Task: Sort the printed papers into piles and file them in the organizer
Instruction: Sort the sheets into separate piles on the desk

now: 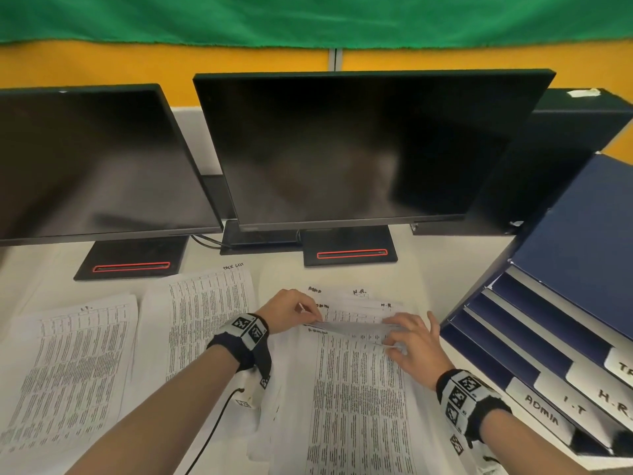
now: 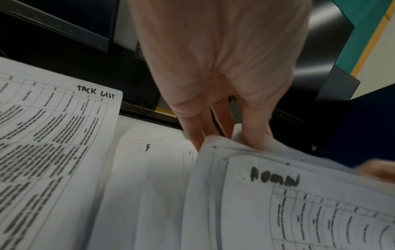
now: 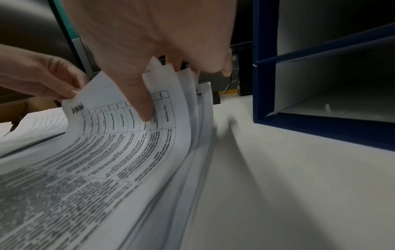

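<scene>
A fanned stack of printed sheets (image 1: 356, 389) lies in front of me, its top edges lifted. My left hand (image 1: 291, 311) pinches the top left corner of a sheet marked ADMIN (image 2: 275, 179) between thumb and fingers. My right hand (image 1: 411, 341) holds the sheets' top right edge, thumb (image 3: 141, 101) on the front and fingers behind. Two sorted piles lie to the left: one headed I.T. (image 1: 68, 371), one headed TASK LIST (image 1: 209, 313). The blue organizer (image 1: 555, 310) stands at the right, with tabs reading ADMIN, I.T, H.R.
Two dark monitors (image 1: 359, 149) on black stands fill the back of the white desk (image 1: 445, 269). A black box (image 1: 565, 149) stands behind the organizer. A black cable (image 1: 212, 433) runs from my left wrist. The organizer's lowest slot (image 3: 333, 104) opens right of the stack.
</scene>
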Demonstrator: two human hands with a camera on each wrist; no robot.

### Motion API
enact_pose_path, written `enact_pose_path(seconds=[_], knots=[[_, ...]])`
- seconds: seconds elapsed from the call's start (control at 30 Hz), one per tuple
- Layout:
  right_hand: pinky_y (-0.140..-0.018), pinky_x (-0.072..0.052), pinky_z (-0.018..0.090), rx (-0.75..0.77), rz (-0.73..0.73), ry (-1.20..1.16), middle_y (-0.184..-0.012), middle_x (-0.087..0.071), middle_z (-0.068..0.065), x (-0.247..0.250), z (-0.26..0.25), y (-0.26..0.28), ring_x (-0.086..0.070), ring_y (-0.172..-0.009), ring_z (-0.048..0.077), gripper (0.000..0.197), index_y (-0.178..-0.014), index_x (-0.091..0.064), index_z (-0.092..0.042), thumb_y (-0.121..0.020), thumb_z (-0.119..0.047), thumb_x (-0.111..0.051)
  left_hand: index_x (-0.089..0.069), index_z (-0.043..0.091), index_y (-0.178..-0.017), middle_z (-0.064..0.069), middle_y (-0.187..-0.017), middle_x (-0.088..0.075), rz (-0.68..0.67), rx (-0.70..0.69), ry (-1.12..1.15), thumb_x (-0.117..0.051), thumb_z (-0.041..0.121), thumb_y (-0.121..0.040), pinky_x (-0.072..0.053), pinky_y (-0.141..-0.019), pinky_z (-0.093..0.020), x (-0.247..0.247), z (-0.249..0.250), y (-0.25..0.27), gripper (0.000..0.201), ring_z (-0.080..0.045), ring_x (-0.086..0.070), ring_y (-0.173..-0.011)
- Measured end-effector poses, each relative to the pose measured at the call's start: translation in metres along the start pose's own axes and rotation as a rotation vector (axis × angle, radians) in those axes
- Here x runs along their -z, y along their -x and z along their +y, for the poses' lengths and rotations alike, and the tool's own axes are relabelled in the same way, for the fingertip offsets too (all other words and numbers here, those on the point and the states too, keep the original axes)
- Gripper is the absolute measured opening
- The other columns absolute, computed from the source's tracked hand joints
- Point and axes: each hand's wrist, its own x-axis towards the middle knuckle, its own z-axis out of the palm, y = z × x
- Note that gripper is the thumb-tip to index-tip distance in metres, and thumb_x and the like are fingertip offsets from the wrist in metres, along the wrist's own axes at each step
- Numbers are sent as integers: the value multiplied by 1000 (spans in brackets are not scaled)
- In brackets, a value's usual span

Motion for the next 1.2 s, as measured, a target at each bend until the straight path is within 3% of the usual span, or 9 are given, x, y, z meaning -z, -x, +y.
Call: enact_pose_path(seconds=[0.23,0.37,0.43,0.57,0.7,0.8,0.9,1.03,1.2], knots=[[-115,-3,41,20,-55,-66,-114,-47,-14,-1,-3,0,-44,-118,11,11,-91,-66,-23,-88,-25,-55,-64,23,-105,12,-72,-60,39,131,-5,-60,39,-88,-43,-69,-19,-2,0,-5,23,-2,-56,-67],[-114,-4,37,21,-76,-74,-114,-46,-12,0,-2,-1,-43,-117,10,13,-93,-64,-23,-90,-26,-53,-62,8,-110,-9,-98,-67,-24,189,-90,-36,29,-100,-43,-82,-30,-6,8,-14,35,-26,-62,-92],[-115,-5,38,21,-77,-87,-111,-45,-13,1,-2,-2,-44,-116,10,14,-96,-63,-23,-90,-26,-51,-62,8,-111,-10,-108,-63,-26,167,-231,-41,24,-97,-43,-85,-32,-5,12,-17,29,-28,-59,-100],[-114,-8,39,17,-78,-130,-109,-46,-14,1,-1,-6,-44,-111,7,18,-104,-63,-25,-90,-27,-51,-62,14,-100,0,-95,-46,0,114,-389,-60,27,-86,-38,-78,-28,-5,14,-20,18,-21,-51,-92],[-109,-22,40,-36,-80,-210,-105,-51,-10,2,1,-14,-45,-100,8,24,-109,-65,-23,-88,-32,-56,-62,13,-103,-5,-108,-51,-29,110,-439,-61,32,-86,-41,-86,-32,-3,10,-22,25,-22,-49,-103],[-100,-31,38,-47,-62,-234,-102,-54,-6,6,1,-20,-49,-97,11,22,-106,-66,-24,-87,-33,-58,-57,10,-105,-3,-92,-57,98,109,-221,-51,27,-93,-38,-65,-21,-1,16,-17,21,-16,-55,-78],[-97,-36,38,-24,-95,-220,-98,-55,-6,11,1,-23,-52,-96,13,19,-100,-67,-23,-87,-32,-57,-47,15,-103,3,-71,-52,185,88,-122,-44,25,-97,-33,-51,-19,-2,18,-7,12,-9,-46,-57],[-96,-37,40,-35,-140,-206,-95,-56,-5,14,0,-24,-54,-94,13,20,-98,-68,-23,-86,-35,-56,-53,20,-107,5,-68,-56,396,19,-180,-39,28,-99,-45,-60,-28,16,25,7,17,-19,-57,-65],[-99,-32,37,-63,-214,-210,-105,-56,-5,17,-5,-24,-49,-102,12,20,-103,-65,-25,-88,-35,-56,-58,14,-100,8,-87,-59,877,-138,-113,-42,15,-98,-36,-64,-3,83,55,32,16,5,-49,-67]])
